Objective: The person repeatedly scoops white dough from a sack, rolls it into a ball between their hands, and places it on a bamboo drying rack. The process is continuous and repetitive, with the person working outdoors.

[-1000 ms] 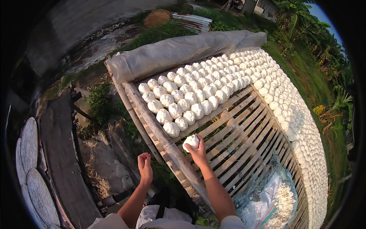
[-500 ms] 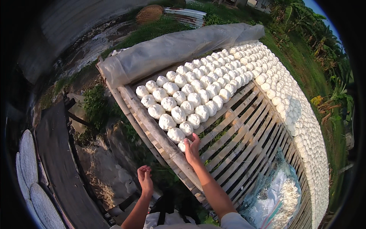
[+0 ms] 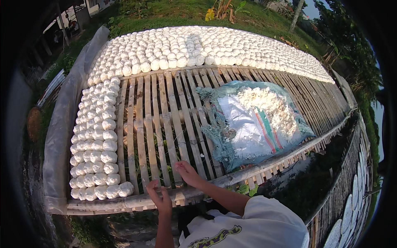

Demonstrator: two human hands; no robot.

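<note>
So, the crumbly white heap (image 3: 285,120) sits on a woven sack (image 3: 242,132) by the near edge of the bamboo-slat table (image 3: 151,128), to the right of and a bit beyond the right hand (image 3: 188,172), which is the nearer one. Its long side slants from the far left toward the near right. Both hands look empty, fingers loosely curled; the left hand (image 3: 159,197) is over the near edge. Half a second ago the right hand was on the end white ball (image 3: 126,189); now that's let go near the near-left corner, and the view's swung right.
</note>
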